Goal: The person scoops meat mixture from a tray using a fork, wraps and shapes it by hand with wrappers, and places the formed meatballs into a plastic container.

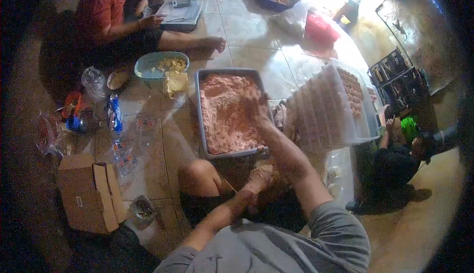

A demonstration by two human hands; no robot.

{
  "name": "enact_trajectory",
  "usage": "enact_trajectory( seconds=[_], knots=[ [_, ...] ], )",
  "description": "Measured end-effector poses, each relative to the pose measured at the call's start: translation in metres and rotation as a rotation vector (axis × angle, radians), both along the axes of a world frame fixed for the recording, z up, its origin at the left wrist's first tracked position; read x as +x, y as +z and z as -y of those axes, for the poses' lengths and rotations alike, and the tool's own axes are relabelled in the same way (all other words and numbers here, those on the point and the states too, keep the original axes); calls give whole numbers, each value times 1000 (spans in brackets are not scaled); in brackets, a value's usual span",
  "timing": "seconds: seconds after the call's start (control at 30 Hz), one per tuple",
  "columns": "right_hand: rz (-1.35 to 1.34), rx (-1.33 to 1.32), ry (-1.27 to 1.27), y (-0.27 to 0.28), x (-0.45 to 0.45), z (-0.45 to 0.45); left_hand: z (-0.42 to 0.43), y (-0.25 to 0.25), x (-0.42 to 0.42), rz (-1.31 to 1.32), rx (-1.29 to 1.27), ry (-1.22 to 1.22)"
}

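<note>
A grey rectangular tub [200,106] stands on the floor in front of my crossed legs. It holds a pink, paste-like mass that looks like minced meat [222,120], hollowed in the middle. My right hand [255,102] reaches into the tub's right side, at the mass; motion smears its fingers. Nearer to my body, just below the tub's front rim, my left hand [261,176] is held over my lap with its fingers curled closed. What it holds, if anything, cannot be made out.
Right of the tub rise stacked translucent trays [316,107] with rows of small pinkish pieces. A light-blue basin [143,68] with yellowish pieces sits at the back left. A cardboard box [81,196] is at the left. Across from me sits a person in red [101,11].
</note>
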State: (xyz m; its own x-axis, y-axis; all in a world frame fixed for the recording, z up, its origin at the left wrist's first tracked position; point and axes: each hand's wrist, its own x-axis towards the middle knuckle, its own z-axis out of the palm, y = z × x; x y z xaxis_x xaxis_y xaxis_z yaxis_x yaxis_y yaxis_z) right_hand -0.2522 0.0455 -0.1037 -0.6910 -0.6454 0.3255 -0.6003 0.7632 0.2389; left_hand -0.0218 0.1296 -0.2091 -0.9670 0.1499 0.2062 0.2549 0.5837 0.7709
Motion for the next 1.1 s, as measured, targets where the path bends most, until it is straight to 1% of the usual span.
enact_trajectory(
  seconds=[0.03,0.1,0.13,0.17,0.23,0.27,0.3,0.37,0.4,0.43,0.47,0.5,0.53,0.6,0.63,0.67,0.7,0.73,0.77,0.8,0.83,0.87,0.9,0.93,0.97,1.0,1.03,1.07,1.1],
  knots=[
    [-23,30,-41,2,5,19,-1,0,0,17,-3,-4],
    [13,117,110,3,53,31,-7,4,-1,72,9,-33],
    [19,123,112,-8,66,21,-8,9,-3,103,18,-46],
    [-5,-15,319,-24,77,1,-9,14,-5,138,23,-72],
    [-29,-152,524,-47,62,-33,-8,25,-11,222,31,-136],
    [229,-81,424,-56,38,-49,-5,32,-15,274,25,-173],
    [411,4,285,-18,44,-40,-3,37,-18,328,11,-216],
    [706,221,-39,71,62,-16,-5,36,-21,336,-80,-264],
    [554,114,33,30,51,-24,-17,19,-8,120,-289,-202],
    [553,134,19,5,47,-22,-29,0,5,-86,-503,-97],
    [621,298,22,-5,43,-15,-37,-14,11,-525,-915,86],
    [658,457,63,-12,48,-11,-39,-18,7,-525,-916,89],
    [623,585,159,-25,44,-16,-39,-16,4,-357,-710,-1],
    [-470,349,522,-44,1,-43,-35,-6,-4,-25,-295,-173],
    [-396,236,578,-26,-1,-43,-31,-3,-12,139,-86,-246],
    [173,272,414,4,17,-38,-27,-1,-19,304,127,-313],
    [566,275,143,36,35,-27,-13,22,-19,310,129,-307],
    [655,290,59,30,38,-24,10,70,-15,403,143,-328],
    [697,333,77,7,39,-21,22,98,-12,494,156,-352],
    [700,365,182,-17,39,-26,11,70,-10,492,149,-353],
    [655,344,336,-42,37,-36,-8,17,-8,429,314,-298],
    [571,281,486,-59,31,-49,-17,0,-3,406,399,-275],
    [579,277,476,-50,32,-54,-27,-19,2,380,484,-255],
    [653,243,391,-37,27,-60,-27,-22,0,435,413,-294],
    [669,266,287,-7,35,-49,-26,-22,-7,484,344,-323],
    [681,291,182,27,44,-38,-23,-18,-12,479,343,-318],
    [689,319,78,62,53,-25,-22,-10,-11,455,279,-340],
    [782,181,47,38,55,-26,-19,3,-8,433,212,-366],
    [867,33,13,3,52,-33,-10,23,-7,440,204,-372]
  ],
)
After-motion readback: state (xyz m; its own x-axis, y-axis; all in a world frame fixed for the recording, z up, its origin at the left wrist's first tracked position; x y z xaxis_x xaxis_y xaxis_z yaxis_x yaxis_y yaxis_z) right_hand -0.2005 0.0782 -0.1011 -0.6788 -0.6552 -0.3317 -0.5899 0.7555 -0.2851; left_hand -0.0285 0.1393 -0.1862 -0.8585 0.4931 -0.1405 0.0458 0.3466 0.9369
